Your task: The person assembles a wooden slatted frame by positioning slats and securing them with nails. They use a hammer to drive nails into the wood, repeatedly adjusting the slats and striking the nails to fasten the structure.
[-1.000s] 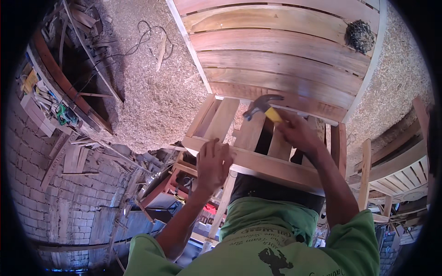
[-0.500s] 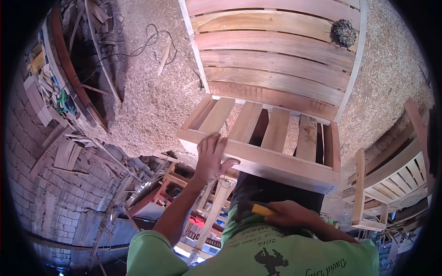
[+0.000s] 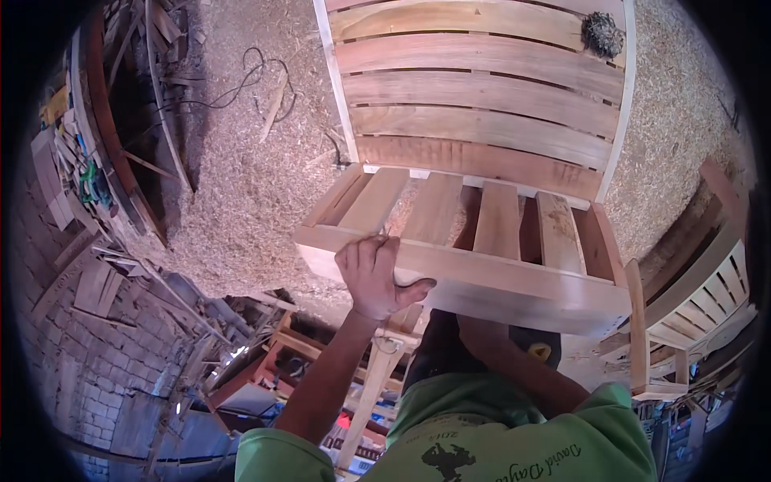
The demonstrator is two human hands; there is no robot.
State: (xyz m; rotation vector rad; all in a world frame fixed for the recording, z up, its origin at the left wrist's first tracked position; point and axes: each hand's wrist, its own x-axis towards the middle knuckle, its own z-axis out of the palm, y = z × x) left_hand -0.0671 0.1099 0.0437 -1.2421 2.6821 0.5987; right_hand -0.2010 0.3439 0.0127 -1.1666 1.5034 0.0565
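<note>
A slatted wooden frame (image 3: 462,269), with short slats set inside its pale rails, stands in front of me. It adjoins a broad panel of long boards (image 3: 482,88). My left hand (image 3: 373,277) grips the near rail toward its left end, fingers over the top edge and thumb along the front face. My right hand (image 3: 482,333) is low behind the rail, near my dark trousers, and its fingers are hidden. A small yellow and dark object (image 3: 540,352) shows beside my right forearm; I cannot make out whether the hand touches it.
Wood shavings (image 3: 241,217) cover the ground. A dark cord (image 3: 257,76) lies at the left, and a dark tangled bundle (image 3: 602,34) sits on the panel. Another slatted wooden piece (image 3: 699,297) stands at the right. Timber offcuts (image 3: 100,289) lie by the block wall.
My right hand has moved from my waist forward behind the near rail. The dark tool with the yellow part that it held is no longer clearly seen. My left hand keeps its hold.
</note>
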